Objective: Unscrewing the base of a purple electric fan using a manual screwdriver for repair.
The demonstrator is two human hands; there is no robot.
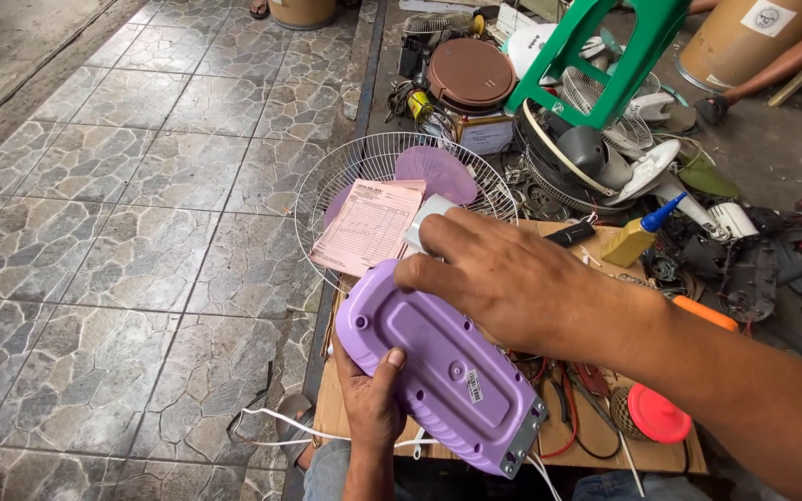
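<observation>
Stone-patterned floor tiles (122,232) fill the left half of the frame, and a cardboard sheet (345,422) serves as the work surface at lower centre. Dead centre sits the purple fan base (447,371), a long rounded plastic shell turned underside up, tilted from centre frame down toward lower right, grey end piece at its lower tip. Left hand (370,404) comes up from the bottom edge, fingers curled under the shell's near side, thumb pressed on the purple rim, gripping it. Right hand (503,278) reaches in from the right, palm down over the base's upper end, fingers bent onto the rim; a white plastic part (424,223) peeks out just past those fingers, though whether the hand holds it I cannot tell.

Behind the hands, upper centre, a white wire fan guard (345,167) lies flat with a pale purple fan blade (438,172) and a pink printed slip (368,227) resting on it. Right of centre, a yellow glue bottle with a blue nozzle (638,237) leans on the cardboard. Lower right, a red round cap (658,413) and an orange tool handle (703,314). Top right, a green plastic stool (614,56) stands over a heap of fan parts, with a brown round lid (471,74) beside it. White cable (276,429) trails off at lower left.
</observation>
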